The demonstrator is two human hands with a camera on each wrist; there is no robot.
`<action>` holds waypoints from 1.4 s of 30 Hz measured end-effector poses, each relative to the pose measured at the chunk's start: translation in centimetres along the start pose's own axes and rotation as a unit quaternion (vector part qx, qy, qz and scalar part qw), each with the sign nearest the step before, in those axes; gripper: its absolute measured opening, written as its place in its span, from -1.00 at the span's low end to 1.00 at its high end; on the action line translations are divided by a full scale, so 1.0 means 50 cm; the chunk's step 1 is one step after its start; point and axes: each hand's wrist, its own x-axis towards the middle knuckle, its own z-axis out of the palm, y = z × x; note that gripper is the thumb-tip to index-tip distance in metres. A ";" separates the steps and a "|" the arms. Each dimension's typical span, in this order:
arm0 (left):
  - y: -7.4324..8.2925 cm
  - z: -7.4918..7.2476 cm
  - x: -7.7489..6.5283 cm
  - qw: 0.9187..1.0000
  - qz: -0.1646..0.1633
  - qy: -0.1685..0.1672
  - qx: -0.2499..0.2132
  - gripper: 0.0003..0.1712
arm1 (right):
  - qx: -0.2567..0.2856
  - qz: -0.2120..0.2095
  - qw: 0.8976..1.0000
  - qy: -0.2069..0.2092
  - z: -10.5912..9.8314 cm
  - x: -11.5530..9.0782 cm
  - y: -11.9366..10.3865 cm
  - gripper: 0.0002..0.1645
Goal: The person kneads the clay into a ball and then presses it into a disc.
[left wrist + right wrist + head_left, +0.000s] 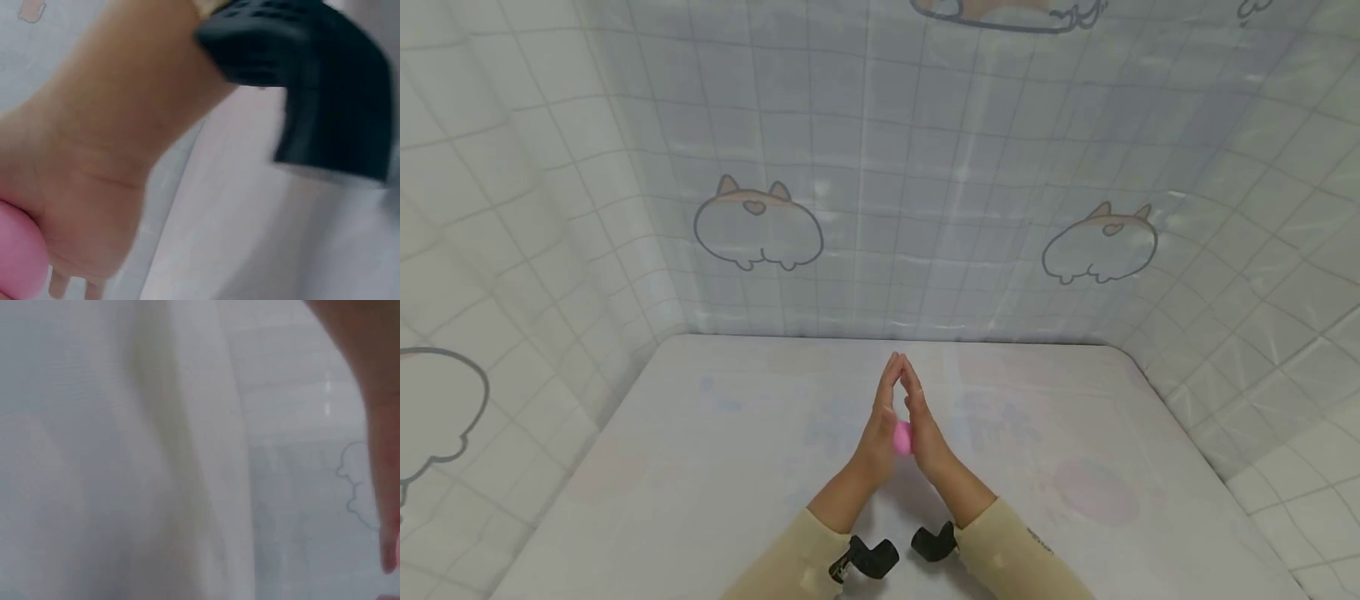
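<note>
A smooth pink ball (902, 437) sits between the palms of my two hands, in the middle of the head view. My left hand (877, 443) presses it from the left with straight fingers. From the other side my right hand (928, 437) presses against it, its fingers also straight. The fingertips of both hands meet at the top, forming a narrow peak. In the left wrist view the ball (20, 255) bulges out beside the heel of the left palm (87, 212). The right wrist view catches only the edge of the right hand (386, 475).
Under the hands spreads a white table (715, 450) with faint coloured prints. Black wrist cameras (874, 558) jut inward from both sleeves, just above the tabletop. A gridded sheet with cartoon animal drawings (758, 225) rises behind the table and along both sides.
</note>
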 end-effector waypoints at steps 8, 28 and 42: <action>-0.003 -0.024 0.003 0.999 -0.007 0.034 0.023 0.01 | 0.004 -0.044 0.998 -0.035 0.032 -0.022 -0.012 -0.23; -0.014 -0.007 -0.034 0.997 -0.048 -0.031 0.047 -0.03 | 0.034 -0.023 0.998 0.049 0.014 -0.012 -0.032 -0.27; -0.032 -0.047 0.009 0.999 0.005 0.018 0.051 -0.05 | 0.007 0.031 0.999 -0.005 0.049 0.015 0.022 -0.31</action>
